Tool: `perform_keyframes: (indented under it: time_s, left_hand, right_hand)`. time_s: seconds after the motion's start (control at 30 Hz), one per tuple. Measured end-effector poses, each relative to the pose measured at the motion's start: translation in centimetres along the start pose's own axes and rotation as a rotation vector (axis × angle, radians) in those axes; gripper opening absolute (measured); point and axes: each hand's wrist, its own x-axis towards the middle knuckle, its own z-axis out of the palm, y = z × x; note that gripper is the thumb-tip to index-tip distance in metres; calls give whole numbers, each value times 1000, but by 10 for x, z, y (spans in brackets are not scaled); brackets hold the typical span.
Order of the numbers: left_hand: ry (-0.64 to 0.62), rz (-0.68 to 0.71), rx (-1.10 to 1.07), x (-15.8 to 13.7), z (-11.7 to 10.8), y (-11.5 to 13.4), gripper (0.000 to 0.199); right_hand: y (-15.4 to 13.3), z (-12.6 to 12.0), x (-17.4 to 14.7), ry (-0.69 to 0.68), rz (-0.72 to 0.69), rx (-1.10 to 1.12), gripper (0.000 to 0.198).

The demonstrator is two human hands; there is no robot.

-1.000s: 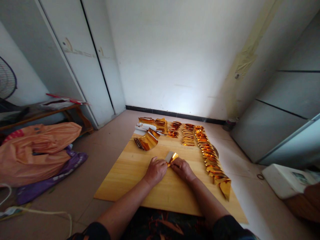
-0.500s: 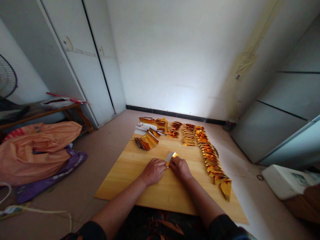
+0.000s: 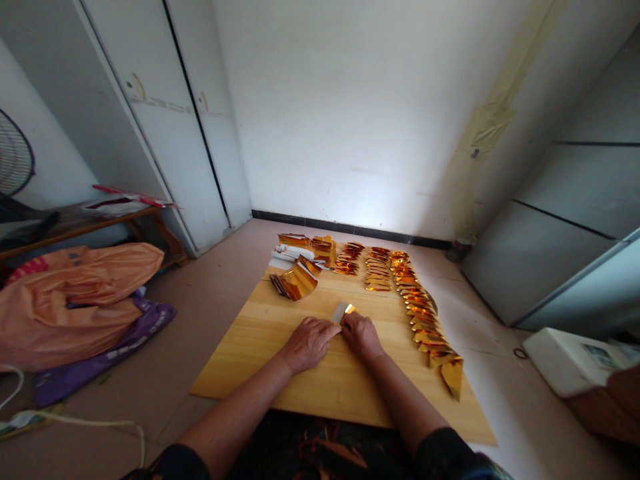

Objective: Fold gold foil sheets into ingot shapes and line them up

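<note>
A small sheet of gold foil paper [image 3: 341,311], pale on one face and shiny gold at a corner, lies on the wooden board [image 3: 250,347] between my hands. My right hand [image 3: 361,335] has its fingers closed on the sheet's right side. My left hand [image 3: 311,341] meets it from the left, fingers together and fingertips pressed at the sheet's near edge. Folded gold foil pieces [image 3: 421,312] run in a long overlapping row along the right side. Shorter rows of folded pieces [image 3: 379,270] lie at the back. A stack of curled gold sheets [image 3: 299,279] rests at the back left.
A white roll or bundle [image 3: 293,253] lies by the stack. Left on the floor are an orange bag [image 3: 75,300], a purple bag [image 3: 100,357] and a pale cable [image 3: 95,421]. A white box [image 3: 575,363] stands at right. Cabinets [image 3: 165,113] and a wall surround the board.
My left fingertips have slid slightly right, closer to my right hand, covering the gold bit at the sheet's near edge. The rows and stacks are unchanged.
</note>
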Motion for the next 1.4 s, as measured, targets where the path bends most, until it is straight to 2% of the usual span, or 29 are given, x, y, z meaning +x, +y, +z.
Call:
perform_keyframes:
  time_s: [0.1,0.23,0.37,0.6,0.77,0.9,1.07,1.27,1.4]
  left_hand:
    - [18,37,34,-1,-1,1,37]
    - [17,17,62,-1,0,2,31]
    - [5,-1,79,0,0,5,32]
    - [0,-32,104,2,1,8,30]
    - [8,-46,123,3,3,9,28]
    - [12,-61,140,5,4,9,21]
    - [57,-101,152,16,10,9,12]
    - [123,-215,199,30,13,12,13]
    - [128,-235,157,30,10,6,16]
  right_hand:
    - [0,0,0,3,7,-12,12]
    - [-1,1,-1,30,16,23,12]
    - [0,5,-2,80,41,129,9]
    - [4,8,-1,126,113,290,16]
    - [2,8,-1,116,154,292,7]
    - [8,10,2,113,162,297,16]
    - [14,1,2,83,87,117,18]
    - [1,-18,-12,16,2,-67,19]
    - [-6,-14,-19,16,-54,-108,16]
